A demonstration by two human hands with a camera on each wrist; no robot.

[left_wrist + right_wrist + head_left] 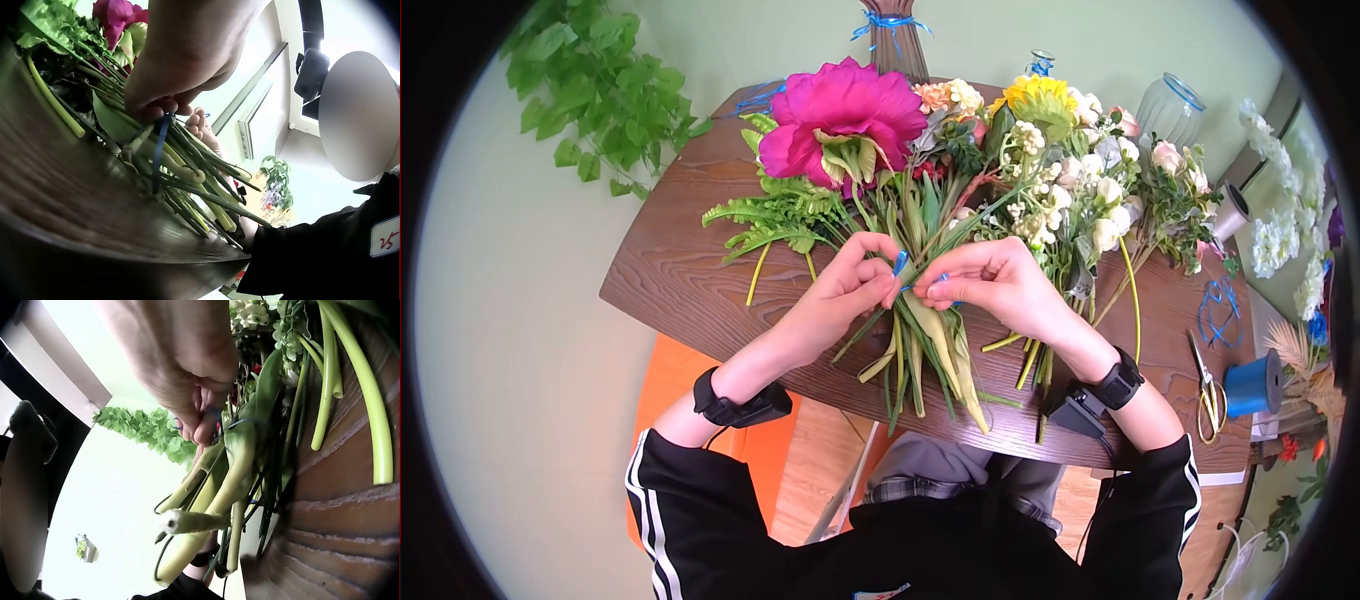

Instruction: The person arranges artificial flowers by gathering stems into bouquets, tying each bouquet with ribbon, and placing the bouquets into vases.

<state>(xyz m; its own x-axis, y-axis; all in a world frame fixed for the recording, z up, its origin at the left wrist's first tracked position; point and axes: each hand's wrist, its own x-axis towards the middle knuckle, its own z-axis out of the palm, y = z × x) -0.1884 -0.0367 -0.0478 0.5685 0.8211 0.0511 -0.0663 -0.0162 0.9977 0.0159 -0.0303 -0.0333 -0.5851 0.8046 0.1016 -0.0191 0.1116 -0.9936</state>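
A bouquet with green stems (925, 345) lies on the brown table, topped by a large magenta flower (840, 115) and green fern leaves (775, 215). Blue ribbon (160, 150) runs round its stems. My left hand (855, 280) pinches one part of this ribbon at the stems' left side, a short blue piece standing up from the fingertips. On the other side, the thumb and fingers of my right hand (1000, 285) pinch the ribbon too, close against the stems. Both hands meet over the binding point, and the cut stem ends (194, 522) fan out below them.
White roses (1110, 215) and a yellow sunflower (1040, 100) lie to the right. Scissors (1208, 390), a blue ribbon spool (1253, 387) and loose blue ribbon (1220, 312) are at the table's right side. Behind stand a glass vase (1172, 108) and a brown ribbon-tied bundle (895, 50).
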